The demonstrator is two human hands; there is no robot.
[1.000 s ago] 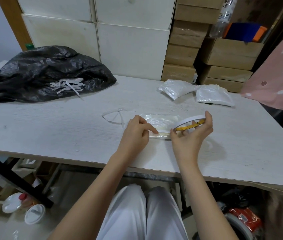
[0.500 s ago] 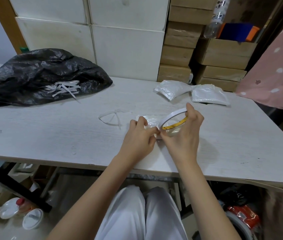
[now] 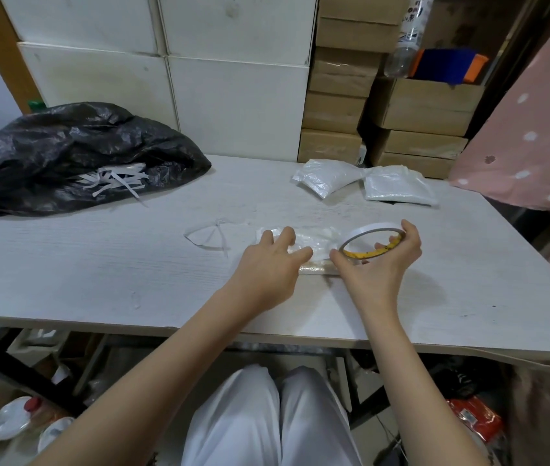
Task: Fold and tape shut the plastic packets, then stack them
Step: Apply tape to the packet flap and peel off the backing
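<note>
Overall, white counter (image 3: 98,264) fronts stacked boxes (image 3: 337,95). Left hand (image 3: 266,267), fingers spread, presses packet (image 3: 314,240) at centre; right hand (image 3: 381,264) grips tape (image 3: 367,240). Packet partly hidden.

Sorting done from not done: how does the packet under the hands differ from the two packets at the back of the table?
The packet under the hands lies flat near the front, pressed by the left hand, with the tape roll, held by the right hand, at its edge. The two back packets look plump, lie untouched and touch each other. All are clear plastic with white contents.
</note>
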